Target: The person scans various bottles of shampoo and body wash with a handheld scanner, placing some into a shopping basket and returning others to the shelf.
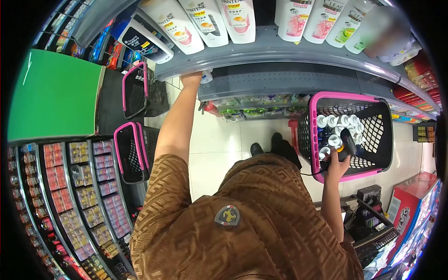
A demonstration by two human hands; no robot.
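My left hand (190, 80) reaches in under the front edge of the upper shelf (280, 57), where its fingers are hidden. Right beside it, a white bottle (206, 76) shows in part below that edge. My right hand (337, 164) is closed around a black bottle (347, 141) over the near left part of a black basket with a pink rim (347, 96). Inside the basket, several white-capped bottles (344, 121) stand crowded together toward the left side.
Shampoo bottles (200, 21) line the upper shelf, with a dark blue bottle (144, 39) at its left end. Two more pink-rimmed baskets (133, 151) stand at the left by a green-topped counter (56, 95). Racks of small packs (84, 196) fill the lower left. A red box (410, 200) stands lower right.
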